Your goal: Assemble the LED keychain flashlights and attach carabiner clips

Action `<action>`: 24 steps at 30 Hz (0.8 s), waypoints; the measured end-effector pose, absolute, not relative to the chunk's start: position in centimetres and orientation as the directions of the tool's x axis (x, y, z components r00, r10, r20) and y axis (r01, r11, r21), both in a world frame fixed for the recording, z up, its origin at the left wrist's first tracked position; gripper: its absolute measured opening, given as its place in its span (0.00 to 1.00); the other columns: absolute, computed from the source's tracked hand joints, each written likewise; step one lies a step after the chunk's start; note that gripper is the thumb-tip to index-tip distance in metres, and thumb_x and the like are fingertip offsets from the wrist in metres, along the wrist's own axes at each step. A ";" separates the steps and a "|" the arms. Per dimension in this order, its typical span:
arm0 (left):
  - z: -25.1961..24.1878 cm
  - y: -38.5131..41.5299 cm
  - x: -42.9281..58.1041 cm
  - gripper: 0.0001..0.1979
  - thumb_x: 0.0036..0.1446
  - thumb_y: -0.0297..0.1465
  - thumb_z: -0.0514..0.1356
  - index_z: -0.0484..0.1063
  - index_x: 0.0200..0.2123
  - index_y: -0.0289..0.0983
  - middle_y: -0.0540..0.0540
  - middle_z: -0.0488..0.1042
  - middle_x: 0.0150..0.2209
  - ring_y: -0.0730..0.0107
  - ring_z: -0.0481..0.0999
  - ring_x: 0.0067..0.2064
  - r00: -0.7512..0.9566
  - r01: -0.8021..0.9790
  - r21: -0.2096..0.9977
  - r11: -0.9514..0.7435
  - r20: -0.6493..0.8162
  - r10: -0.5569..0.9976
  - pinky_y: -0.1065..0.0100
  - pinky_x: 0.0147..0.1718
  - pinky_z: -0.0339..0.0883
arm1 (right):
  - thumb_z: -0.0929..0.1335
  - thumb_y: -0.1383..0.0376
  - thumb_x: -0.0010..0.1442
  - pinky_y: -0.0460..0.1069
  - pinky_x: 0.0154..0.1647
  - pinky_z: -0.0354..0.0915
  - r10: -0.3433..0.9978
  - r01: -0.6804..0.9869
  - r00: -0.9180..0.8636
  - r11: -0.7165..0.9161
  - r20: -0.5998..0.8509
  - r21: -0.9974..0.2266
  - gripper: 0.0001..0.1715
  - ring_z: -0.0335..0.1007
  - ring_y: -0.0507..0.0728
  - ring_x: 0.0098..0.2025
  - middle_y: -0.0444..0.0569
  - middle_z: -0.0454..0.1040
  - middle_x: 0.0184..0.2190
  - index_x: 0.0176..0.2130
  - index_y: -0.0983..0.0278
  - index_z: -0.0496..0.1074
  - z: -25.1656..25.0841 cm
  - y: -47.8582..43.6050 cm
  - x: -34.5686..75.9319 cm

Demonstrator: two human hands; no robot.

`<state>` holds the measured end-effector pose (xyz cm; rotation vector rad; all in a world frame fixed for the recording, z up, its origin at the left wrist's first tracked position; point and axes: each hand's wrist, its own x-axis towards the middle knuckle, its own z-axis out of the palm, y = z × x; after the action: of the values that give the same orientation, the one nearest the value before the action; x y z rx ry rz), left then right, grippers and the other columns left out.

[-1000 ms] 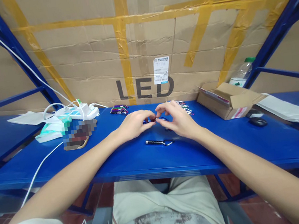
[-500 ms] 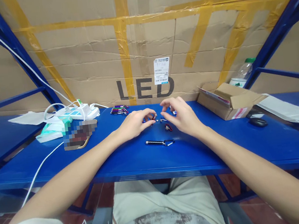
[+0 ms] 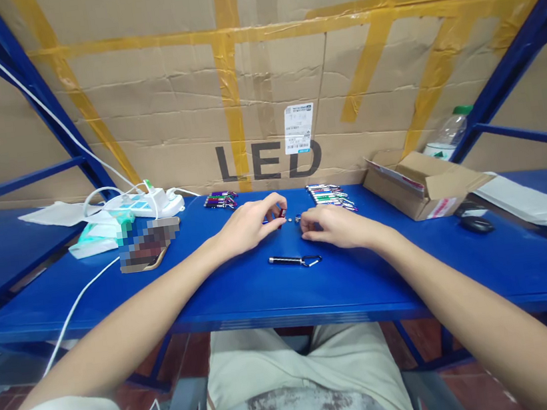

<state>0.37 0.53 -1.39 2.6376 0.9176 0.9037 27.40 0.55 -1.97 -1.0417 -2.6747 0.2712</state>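
Observation:
My left hand [image 3: 256,224] pinches a small red metal tube [image 3: 282,214] between thumb and fingertips, above the blue table. My right hand [image 3: 331,225] rests low on the table with its fingers curled in; whatever lies inside them is hidden. Between both hands sits a tiny round silvery piece [image 3: 290,219]. A small metal part [image 3: 298,218] shows just beyond my right fingertips. Nearer to me lies a black keychain flashlight [image 3: 285,260] with a carabiner clip at its right end.
Rows of coloured keychain flashlights [image 3: 327,194] lie at the back right, with a smaller group [image 3: 221,200] back left. A phone [image 3: 150,245] and power strip [image 3: 157,203] are on the left. An open cardboard box [image 3: 402,188] and black mouse [image 3: 476,223] are on the right.
My right hand has come down onto the table and its fingers have curled in, covering where a small red-clipped part lay. My left hand still pinches the red tube.

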 end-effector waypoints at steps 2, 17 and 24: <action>-1.4 0.5 0.3 0.10 0.72 0.35 0.62 0.70 0.54 0.43 0.48 0.82 0.45 0.62 0.82 0.44 0.616 0.504 0.371 -0.780 0.479 0.625 0.63 0.47 0.72 | 0.71 0.63 0.70 0.53 0.44 0.65 0.677 0.622 -0.718 0.729 0.166 -0.286 0.05 0.75 0.61 0.40 0.51 0.82 0.39 0.39 0.60 0.74 -1.9 0.7 27.5; -1.4 0.5 0.3 0.08 0.74 0.34 0.60 0.69 0.53 0.42 0.47 0.81 0.44 0.63 0.80 0.43 0.650 0.506 0.330 -0.797 0.462 0.604 0.64 0.45 0.70 | 0.70 0.66 0.70 0.53 0.48 0.67 0.645 0.544 -0.737 0.744 0.205 -0.388 0.03 0.77 0.61 0.44 0.51 0.82 0.42 0.43 0.60 0.76 -2.0 0.6 27.5; -1.3 0.5 0.3 0.07 0.74 0.34 0.60 0.69 0.52 0.42 0.48 0.81 0.44 0.62 0.80 0.42 0.637 0.509 0.332 -0.794 0.474 0.608 0.63 0.45 0.70 | 0.70 0.66 0.70 0.53 0.46 0.66 0.657 0.584 -0.725 0.745 0.207 -0.323 0.03 0.75 0.61 0.42 0.51 0.81 0.40 0.40 0.60 0.74 -2.1 0.6 27.3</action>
<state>0.26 0.51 -1.30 2.6881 0.9250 0.8714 27.33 0.62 -2.14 -0.9649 -2.6381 0.3389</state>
